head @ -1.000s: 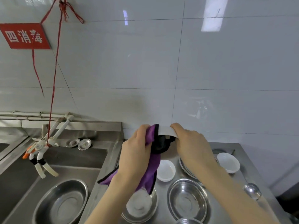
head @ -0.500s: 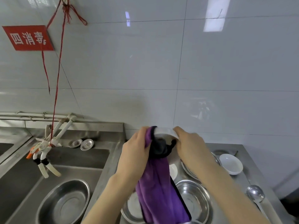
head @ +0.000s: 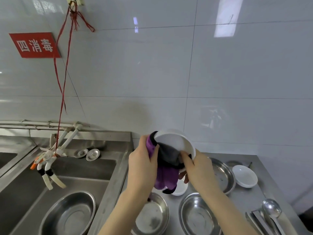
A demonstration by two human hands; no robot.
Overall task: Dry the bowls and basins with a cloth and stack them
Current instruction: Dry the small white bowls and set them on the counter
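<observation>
Head view: above the counter (head: 250, 194), the left hand (head: 144, 167) grips the cloth (head: 166, 177) at the tilted bowl's (head: 174, 141) left rim. The right hand (head: 194, 168) pinches its near rim. Turning the bowl steadily should let the cloth dry the whole inside.

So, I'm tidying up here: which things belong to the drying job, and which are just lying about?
In the job:
white bowl, held by the right hand
purple cloth, gripped by the left hand
steel basins on the counter
small white bowl
sink basin

Lying about:
ladle
sink plugs
red sign
</observation>
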